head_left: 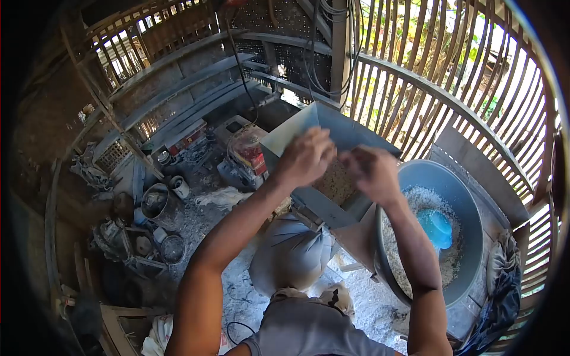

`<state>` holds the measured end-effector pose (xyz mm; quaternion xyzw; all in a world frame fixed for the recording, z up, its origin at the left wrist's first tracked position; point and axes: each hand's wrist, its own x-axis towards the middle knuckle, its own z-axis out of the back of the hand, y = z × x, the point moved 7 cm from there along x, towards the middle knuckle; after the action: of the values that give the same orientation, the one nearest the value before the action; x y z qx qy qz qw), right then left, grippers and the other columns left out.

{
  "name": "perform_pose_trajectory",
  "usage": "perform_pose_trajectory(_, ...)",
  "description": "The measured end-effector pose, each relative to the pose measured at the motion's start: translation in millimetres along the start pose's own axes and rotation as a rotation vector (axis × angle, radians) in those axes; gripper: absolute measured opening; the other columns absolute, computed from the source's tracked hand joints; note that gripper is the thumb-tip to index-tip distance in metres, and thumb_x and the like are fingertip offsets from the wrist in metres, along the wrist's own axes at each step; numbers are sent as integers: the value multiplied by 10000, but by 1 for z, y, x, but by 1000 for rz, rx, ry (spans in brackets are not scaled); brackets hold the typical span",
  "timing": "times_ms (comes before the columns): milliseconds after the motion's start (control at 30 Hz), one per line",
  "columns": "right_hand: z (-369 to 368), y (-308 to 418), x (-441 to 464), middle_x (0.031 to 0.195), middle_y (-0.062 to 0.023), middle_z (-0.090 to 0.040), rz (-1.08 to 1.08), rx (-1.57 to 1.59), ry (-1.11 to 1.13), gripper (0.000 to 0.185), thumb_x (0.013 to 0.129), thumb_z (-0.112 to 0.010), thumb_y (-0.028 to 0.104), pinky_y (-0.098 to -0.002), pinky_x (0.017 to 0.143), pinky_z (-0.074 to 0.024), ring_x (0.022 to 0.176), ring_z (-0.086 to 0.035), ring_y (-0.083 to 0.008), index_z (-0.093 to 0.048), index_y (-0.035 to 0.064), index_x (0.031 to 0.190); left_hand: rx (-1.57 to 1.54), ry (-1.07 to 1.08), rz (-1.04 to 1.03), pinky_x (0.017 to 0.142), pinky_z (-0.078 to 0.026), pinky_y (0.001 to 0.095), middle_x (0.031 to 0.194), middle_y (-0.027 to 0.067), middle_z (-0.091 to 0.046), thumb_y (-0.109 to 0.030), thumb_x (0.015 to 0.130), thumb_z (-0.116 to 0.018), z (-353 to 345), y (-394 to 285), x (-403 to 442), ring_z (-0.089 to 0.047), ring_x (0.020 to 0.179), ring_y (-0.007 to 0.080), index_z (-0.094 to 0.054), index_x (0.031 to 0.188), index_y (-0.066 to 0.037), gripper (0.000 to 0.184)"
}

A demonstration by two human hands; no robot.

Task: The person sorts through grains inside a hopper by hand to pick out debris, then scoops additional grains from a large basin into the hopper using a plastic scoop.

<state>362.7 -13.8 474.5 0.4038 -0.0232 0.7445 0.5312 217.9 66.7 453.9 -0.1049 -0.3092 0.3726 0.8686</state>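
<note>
Big basin (469,207) right of frame, metal hopper (285,139) upper middle, left hand (306,157) and right hand (375,172) over the grainy stuff (335,181) in it. From where I'm standing, a fast sweep could fling some out. Both hands are blurry and block part of it, can't tell if they're open or gripping

Both hands raised, upper centre of frame.
Left hand (373,172) and right hand (307,155) close together, fingers curled, blurred; both arms extended up from bottom edge.
</note>
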Motion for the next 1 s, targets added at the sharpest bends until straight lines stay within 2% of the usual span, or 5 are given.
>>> perform_pose_trajectory(233, 19, 16, 6, 849, -120, -731, -70, 101, 17, 135, 865, -689, 185, -421, 745, -556, 810, -710, -324, -738, 65, 905, -66, -221, -122, 1095, -436, 439, 1287, 173, -674, -395, 924, -659, 28, -9, -2, -590, 1266, 350, -752, 1126, -60, 401)
perform_pose_trajectory(333, -6, -4, -10, 793, -116, -719, 19, -14, 55, 106, 859, -668, 157, -420, 684, -553, 749, -702, -340, -728, 70, 877, 183, 514, 345, 1093, -436, 441, 1285, 169, -675, -335, 910, -691, -17, 5, -17, -599, 1249, 347, -742, 1133, -49, 366)
perform_pose_trajectory(467, 16, 11, 0, 781, -122, -707, -56, 123, -14, 115, 885, -683, 194, -445, 633, -539, 698, -689, -354, -727, 90, 871, 88, -128, -119, 1061, -465, 455, 1305, 178, -662, -309, 928, -668, 19, -7, -6, -581, 1274, 340, -747, 1127, -79, 315)
perform_pose_trajectory(633, -7, -2, -9, 811, -159, -715, -118, -49, 236, 183, 897, -715, 269, -442, 642, -543, 714, -693, -355, -728, 87, 871, 173, 495, 412, 1080, -446, 446, 1307, 169, -667, -303, 937, -679, -11, -6, -20, -562, 1304, 339, -741, 1107, -38, 322)
perform_pose_trajectory(1000, 3, -7, -5, 761, -109, -724, -118, -94, 134, 201, 897, -713, 291, -409, 637, -552, 673, -708, -298, -751, 105, 831, -34, 35, -27, 1071, -461, 440, 1240, 163, -694, -251, 905, -717, -16, -2, -13, -594, 1255, 346, -734, 1088, -43, 278)
